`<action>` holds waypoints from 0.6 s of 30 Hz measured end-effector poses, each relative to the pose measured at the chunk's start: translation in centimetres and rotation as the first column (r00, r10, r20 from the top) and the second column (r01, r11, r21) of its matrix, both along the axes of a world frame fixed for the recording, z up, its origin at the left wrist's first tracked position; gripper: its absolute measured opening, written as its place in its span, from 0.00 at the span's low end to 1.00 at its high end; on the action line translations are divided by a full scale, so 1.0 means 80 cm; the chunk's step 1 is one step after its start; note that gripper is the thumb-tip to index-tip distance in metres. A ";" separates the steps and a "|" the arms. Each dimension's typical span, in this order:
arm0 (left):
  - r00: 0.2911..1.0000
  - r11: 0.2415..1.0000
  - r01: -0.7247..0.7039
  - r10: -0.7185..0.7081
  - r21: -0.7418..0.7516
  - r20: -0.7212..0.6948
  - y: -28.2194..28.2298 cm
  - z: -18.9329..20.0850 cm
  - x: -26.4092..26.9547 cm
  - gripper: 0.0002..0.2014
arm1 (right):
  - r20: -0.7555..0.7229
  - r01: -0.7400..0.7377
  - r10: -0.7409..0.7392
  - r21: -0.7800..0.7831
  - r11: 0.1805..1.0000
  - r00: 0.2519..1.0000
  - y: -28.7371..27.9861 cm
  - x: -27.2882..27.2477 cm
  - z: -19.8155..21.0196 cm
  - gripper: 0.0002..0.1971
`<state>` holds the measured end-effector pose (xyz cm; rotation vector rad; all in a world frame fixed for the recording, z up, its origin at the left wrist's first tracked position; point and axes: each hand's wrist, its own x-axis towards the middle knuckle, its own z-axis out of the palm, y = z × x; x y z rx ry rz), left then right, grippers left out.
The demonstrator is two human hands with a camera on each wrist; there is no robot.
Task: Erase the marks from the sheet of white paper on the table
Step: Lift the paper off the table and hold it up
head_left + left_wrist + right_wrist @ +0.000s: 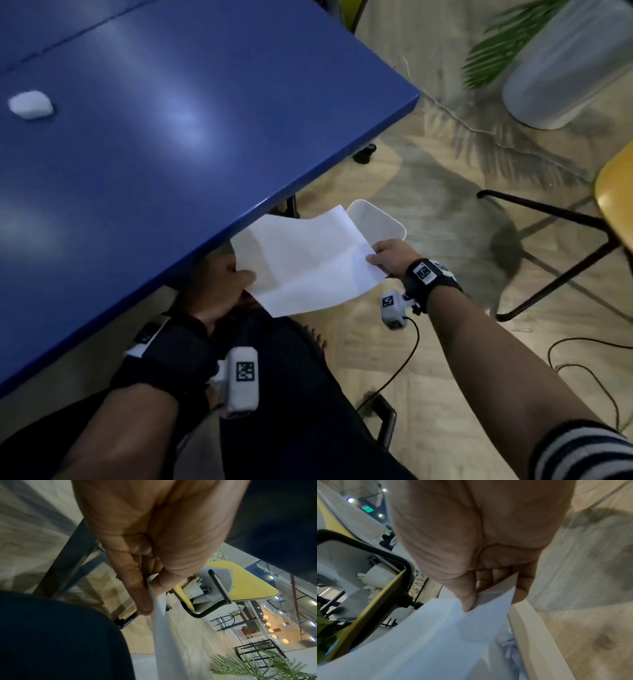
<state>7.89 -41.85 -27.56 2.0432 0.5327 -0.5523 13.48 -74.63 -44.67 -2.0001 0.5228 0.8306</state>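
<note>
I hold a white sheet of paper (305, 260) in the air below the front edge of the blue table (171, 137), above a white bin (380, 219) on the floor. My left hand (226, 284) pinches its left edge between thumb and fingers; the left wrist view shows that pinch on the paper (159, 615). My right hand (390, 257) pinches the right corner, thumb on top of the paper (453, 635). The sheet sags in the middle and shows fold creases; I see no marks on it. A white eraser-like lump (30, 104) lies on the table at far left.
The bin's rim (532, 635) sits just under my right hand, with crumpled paper scraps inside. A yellow chair (613, 198) with black legs stands to the right. A grey planter (568, 65) with green fronds stands at the back right. Cables trail over the wooden floor.
</note>
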 end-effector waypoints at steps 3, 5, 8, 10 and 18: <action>1.000 0.998 0.021 -0.021 0.057 -0.007 0.006 -0.005 0.003 0.13 | -0.018 -0.135 0.134 -0.179 0.975 0.991 0.001 0.010 0.007 0.06; 1.000 0.998 0.028 -0.027 0.055 -0.013 0.002 -0.006 0.002 0.05 | -0.065 -0.219 0.209 -0.256 0.942 0.976 -0.001 0.015 0.008 0.07; 0.998 0.998 0.050 -0.049 0.047 -0.032 -0.005 -0.007 0.005 0.09 | -0.089 -0.268 0.253 -0.372 0.889 0.963 -0.004 0.016 0.015 0.16; 0.996 0.994 0.086 -0.084 0.065 -0.026 -0.008 -0.005 0.008 0.11 | -0.010 -0.257 0.289 -0.487 0.835 0.957 -0.003 0.013 0.032 0.18; 0.990 0.989 0.136 -0.134 0.059 -0.042 -0.043 0.008 0.009 0.08 | 0.650 -0.474 0.311 0.087 0.876 0.694 0.141 -0.059 0.154 0.28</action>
